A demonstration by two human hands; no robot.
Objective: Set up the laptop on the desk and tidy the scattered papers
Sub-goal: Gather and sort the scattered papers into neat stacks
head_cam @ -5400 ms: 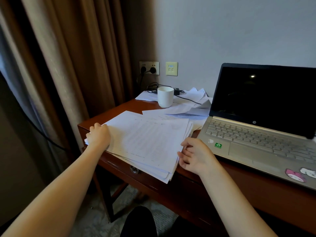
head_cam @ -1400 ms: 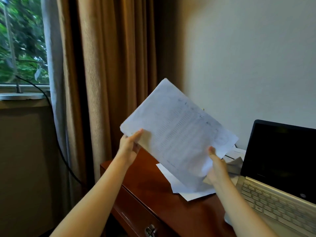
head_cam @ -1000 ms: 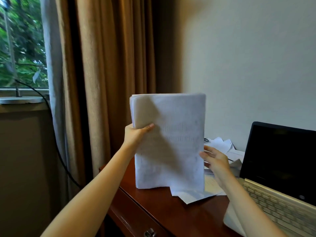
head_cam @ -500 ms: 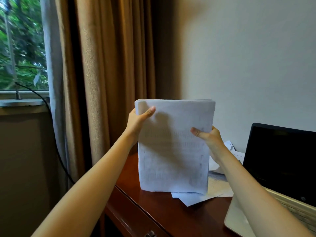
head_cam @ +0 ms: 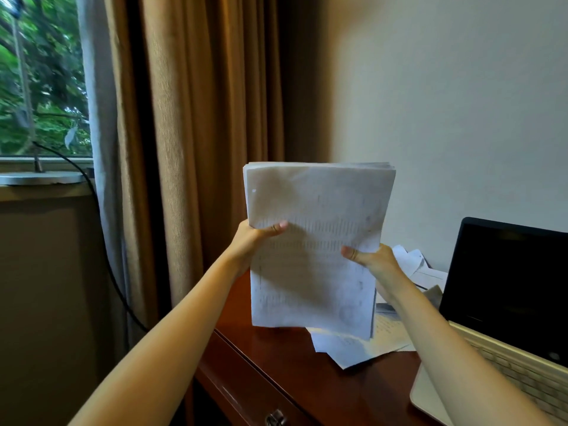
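**White paper stack (head_cam: 316, 250) upright between two hands over a red-brown desk (head_cam: 292, 364)**

Head view: the stack stands on end, its printed face toward the camera and its top edges nearly flush. The left hand (head_cam: 252, 238) grips its left edge about a third of the way down, with the thumb (head_cam: 278, 226) laid flat across the front sheet. The right hand (head_cam: 373, 259) grips the right edge a little lower, its thumb (head_cam: 350, 252) also pressed on the front. The other fingers of both hands are hidden behind the paper, so how they lie cannot be told. The stack's bottom edge hangs just over the desk top; whether it touches the wood is unclear.

Loose sheets (head_cam: 347, 348) lie flat on the desk under and in front of the stack's lower right corner, one corner pointing toward the camera. More rumpled papers (head_cam: 412, 262) are heaped behind the right hand, against the wall (head_cam: 445, 103). The stack blocks the view of the desk surface behind it.

The laptop (head_cam: 507, 287) sits open at the right, its screen dark and its pale keyboard partly covered by the right forearm. A metal drawer handle (head_cam: 275, 418) shows at the desk's front edge. Brown curtains (head_cam: 199, 118) hang to the left of the desk. Beyond them is a window (head_cam: 40, 72) with green foliage, and a black cable (head_cam: 107, 256) trails down from the sill.
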